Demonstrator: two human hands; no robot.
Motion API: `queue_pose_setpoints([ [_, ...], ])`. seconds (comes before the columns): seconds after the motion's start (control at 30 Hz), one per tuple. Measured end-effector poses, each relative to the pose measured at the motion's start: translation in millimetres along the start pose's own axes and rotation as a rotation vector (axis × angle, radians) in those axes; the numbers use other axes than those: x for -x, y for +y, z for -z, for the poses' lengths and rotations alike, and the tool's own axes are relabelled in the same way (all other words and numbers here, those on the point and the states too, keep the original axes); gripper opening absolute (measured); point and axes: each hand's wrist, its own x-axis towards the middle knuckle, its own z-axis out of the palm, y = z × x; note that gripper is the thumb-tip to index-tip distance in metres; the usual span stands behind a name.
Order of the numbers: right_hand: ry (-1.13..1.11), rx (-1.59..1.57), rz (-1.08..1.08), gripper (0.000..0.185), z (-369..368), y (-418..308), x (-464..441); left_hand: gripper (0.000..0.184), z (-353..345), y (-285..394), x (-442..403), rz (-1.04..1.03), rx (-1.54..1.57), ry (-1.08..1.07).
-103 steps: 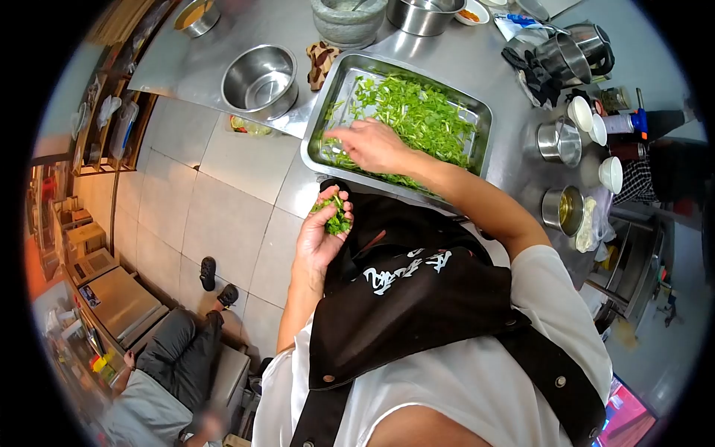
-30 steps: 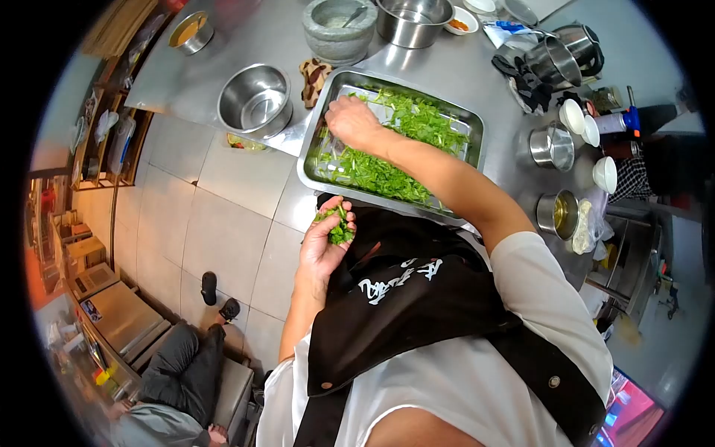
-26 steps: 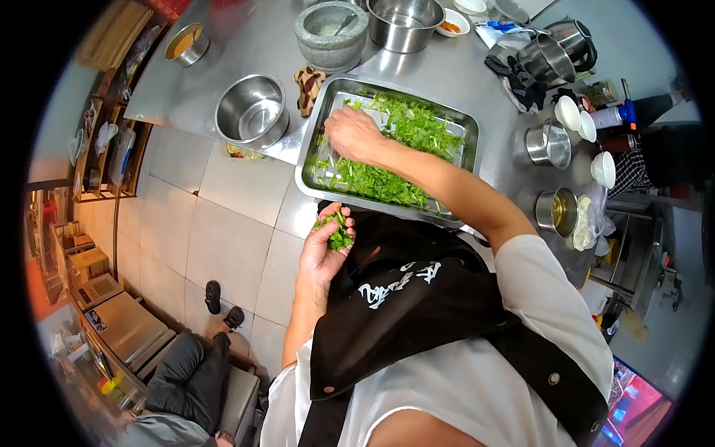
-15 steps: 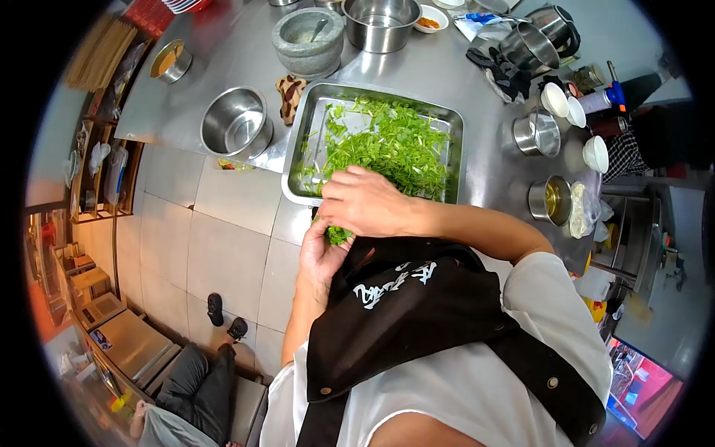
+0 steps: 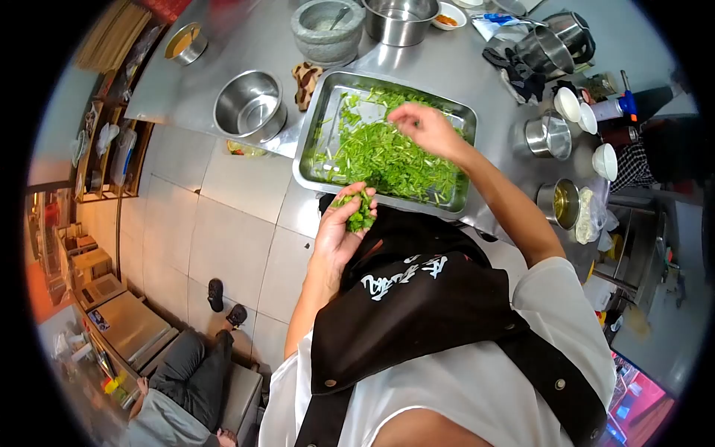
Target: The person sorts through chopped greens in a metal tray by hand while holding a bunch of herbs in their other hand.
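Note:
Chopped green herbs (image 5: 395, 160) lie spread in a rectangular steel tray (image 5: 307, 170), with bare metal showing at its left and upper parts. My left hand (image 5: 339, 231) is closed around a bunch of leafy herbs (image 5: 360, 214), just off the tray's near edge. Over the upper right part of the herbs is my right hand (image 5: 428, 128), its fingers bent and pointing left. Whether anything small sits between those fingertips cannot be made out.
An empty steel pot (image 5: 250, 106) stands left of the tray, near a patterned cloth (image 5: 305, 83). Behind are a stone mortar (image 5: 326, 33) and a large pot (image 5: 401, 21). Small pots and white bowls (image 5: 605, 162) line the right. A seated person (image 5: 186, 372) is at lower left.
My right hand has left my left hand and moved up and right over the tray. My left hand still holds its bunch, now slightly further right. The view has shifted a little.

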Motion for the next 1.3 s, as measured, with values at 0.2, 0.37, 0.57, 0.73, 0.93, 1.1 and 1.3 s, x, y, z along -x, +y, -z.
queue_pose_setpoints([
  [0.2, -0.024, 0.229, 0.078, 0.044, -15.6, 24.2, 0.4, 0.029, 7.0, -0.2, 7.3, -0.015, -0.008, -0.025],
  [0.37, -0.131, 0.069, -0.001, 0.039, -2.0, -19.4, 17.0, 0.028, 21.0, 4.6, 17.9, -0.055, -0.022, -0.013],
  [0.57, 0.189, 0.356, -0.007, 0.045, -18.5, 37.8, -13.4, 0.031, 27.3, 8.0, 23.1, -0.088, -0.003, -0.004],
  [0.73, -0.051, -0.096, -0.181, 0.036, -6.7, -6.8, -4.6, 0.032, 32.8, 8.1, 23.0, -0.093, 0.045, -0.002],
  [0.93, -0.059, 0.291, 0.154, 0.022, -0.7, -17.1, 4.2, 0.027, 34.2, 5.0, 29.7, -0.071, 0.086, 0.035],
  [1.1, -0.172, 0.522, 0.463, 0.021, -31.6, -13.8, 15.9, 0.027, 30.8, 4.4, 27.0, -0.057, 0.085, 0.043],
  [1.3, -0.153, 0.44, 0.374, 0.014, -29.7, -16.0, 15.5, 0.032, 26.9, 3.7, 24.4, -0.055, 0.059, 0.019],
])
